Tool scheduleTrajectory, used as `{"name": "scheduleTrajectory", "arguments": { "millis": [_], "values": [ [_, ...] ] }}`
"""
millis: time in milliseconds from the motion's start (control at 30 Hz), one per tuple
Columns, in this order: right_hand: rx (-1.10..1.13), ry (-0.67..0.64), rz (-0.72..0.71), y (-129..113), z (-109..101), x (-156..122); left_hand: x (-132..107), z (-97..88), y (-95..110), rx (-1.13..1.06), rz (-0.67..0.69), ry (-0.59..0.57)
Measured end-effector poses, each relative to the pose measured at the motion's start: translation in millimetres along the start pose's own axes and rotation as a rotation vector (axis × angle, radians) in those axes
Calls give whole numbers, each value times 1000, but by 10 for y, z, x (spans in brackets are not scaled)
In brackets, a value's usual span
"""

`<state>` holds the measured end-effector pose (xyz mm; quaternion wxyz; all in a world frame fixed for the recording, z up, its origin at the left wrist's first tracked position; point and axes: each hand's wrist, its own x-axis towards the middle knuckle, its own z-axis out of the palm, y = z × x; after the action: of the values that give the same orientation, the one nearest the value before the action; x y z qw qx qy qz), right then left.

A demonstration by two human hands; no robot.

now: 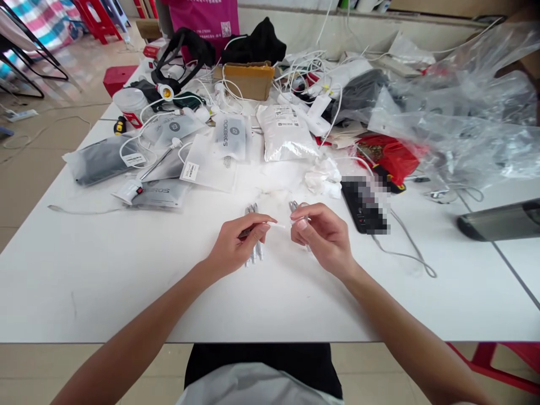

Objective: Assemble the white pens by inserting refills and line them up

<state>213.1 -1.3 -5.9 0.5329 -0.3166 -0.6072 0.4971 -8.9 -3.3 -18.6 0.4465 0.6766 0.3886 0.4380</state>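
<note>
Tightly curled left hand [231,246] around slim silver metal tubes [254,243], right hand [324,239] nearly shut in a fingertip pinch on a small metal fitting [293,206], both just above the smooth white table [101,298]; crinkled plastic packets [230,136], tangled white cables [301,73] at the table's far end.

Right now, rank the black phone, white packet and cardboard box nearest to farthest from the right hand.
From the right hand:
1. Black phone, ahead to the right.
2. White packet, ahead to the left.
3. Cardboard box, farther ahead, also left.
</note>
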Motion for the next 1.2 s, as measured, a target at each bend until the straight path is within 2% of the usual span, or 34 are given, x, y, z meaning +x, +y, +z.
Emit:
{"name": "scheduleTrajectory", "arguments": {
  "millis": [133, 433, 633, 800, 933, 1067, 1200],
  "values": [
    [-134, -33, -53, -7, 11, -11, -6, 13, -42, 29, 18, -19],
    [-203, -44, -138, -4, 5, -29, 6, -6, -31, -4, -8, -5],
    [-253, 18, -186, 2, 12, -29, -1, 5, -35, 16, -21, -19],
    [-317, -10, -223, 21, 4, -33, 6, 6, -13, 19, -31, -25],
    [-423, -20, -321, 14, 16, -42, 2, 12, -38, 29, -43, -46],
    [-637, 5, -477, 8, 4, -37, -7, 24, -69, 66, -36, -30],
    [-728, -40, -495, 46, -20, -32, -8, 36, -51, 129, 9, -23]
  ]
}}
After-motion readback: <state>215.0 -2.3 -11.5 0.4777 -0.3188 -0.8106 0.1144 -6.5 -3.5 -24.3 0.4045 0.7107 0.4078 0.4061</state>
